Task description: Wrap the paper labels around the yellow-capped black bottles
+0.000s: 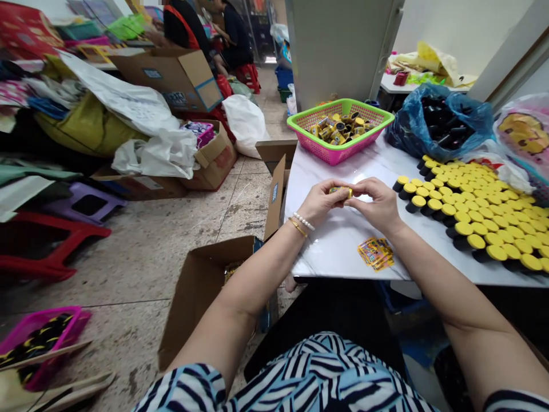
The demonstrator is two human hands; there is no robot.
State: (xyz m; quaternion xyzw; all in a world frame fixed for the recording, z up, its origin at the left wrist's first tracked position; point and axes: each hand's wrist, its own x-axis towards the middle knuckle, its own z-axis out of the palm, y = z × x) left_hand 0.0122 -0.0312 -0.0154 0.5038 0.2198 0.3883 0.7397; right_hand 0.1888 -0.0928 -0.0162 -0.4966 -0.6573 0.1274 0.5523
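Observation:
Over the near left part of the white marbled table (326,252), my two hands meet around a small yellow-labelled canister (345,192), mostly hidden by the fingers. My left hand (322,200) is closed on its left end. From the right, the thumb and fingers of my right hand (377,201) pinch the other end. A loose pile of yellow printed labels (376,254) lies below my right hand. To the right stand many black canisters with yellow lids (480,209) in tight rows. A pink basket with a green rim (337,155) holds several yellow-labelled canisters beyond my hands.
A blue plastic bag (412,129) of black pieces sits at the back right. Open cardboard boxes (193,292) stand left of the table. On the floor farther left are a red stool (51,240) and a magenta basket (60,349). Two people sit in the background.

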